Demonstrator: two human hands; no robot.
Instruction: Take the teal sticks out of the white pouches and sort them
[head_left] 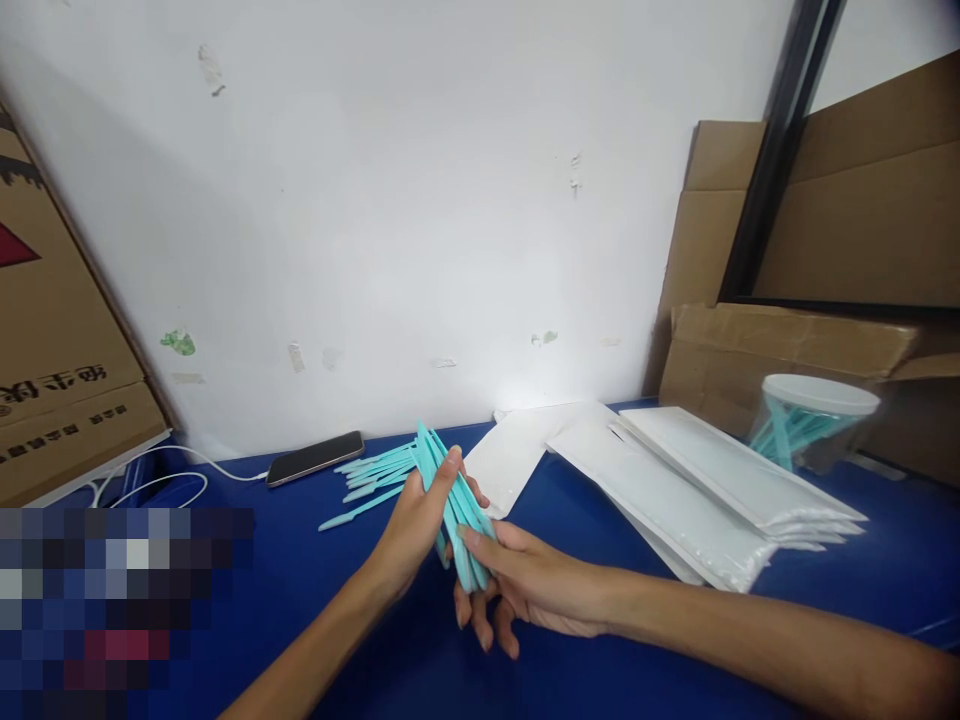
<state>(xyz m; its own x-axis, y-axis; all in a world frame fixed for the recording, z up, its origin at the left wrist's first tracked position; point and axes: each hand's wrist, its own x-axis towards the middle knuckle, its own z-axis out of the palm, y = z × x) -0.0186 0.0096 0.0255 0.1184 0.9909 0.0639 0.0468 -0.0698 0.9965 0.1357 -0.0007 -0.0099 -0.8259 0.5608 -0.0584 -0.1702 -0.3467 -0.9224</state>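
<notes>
A bundle of thin teal plastic sticks (456, 508) with flat, blade-like ends is held at a tilt in front of me. My left hand (415, 515) is closed round the middle of the bundle, its thumb lying along the front. At the lower ends, my right hand (536, 580) grips the same sticks between thumb and index finger, while its other fingers hang loosely curled below. Several loose teal sticks (379, 470) lie fanned on the blue table (300, 590), just behind my left hand. Part of that pile is hidden by the hand and bundle.
White padded envelopes (667, 490) are stacked at the right, with flat white ones (517, 450) behind my hands. A clear tub (817, 420) of teal sticks stands near cardboard (787, 345). A phone (315, 458) on a white cable lies at left, near a large carton (67, 330).
</notes>
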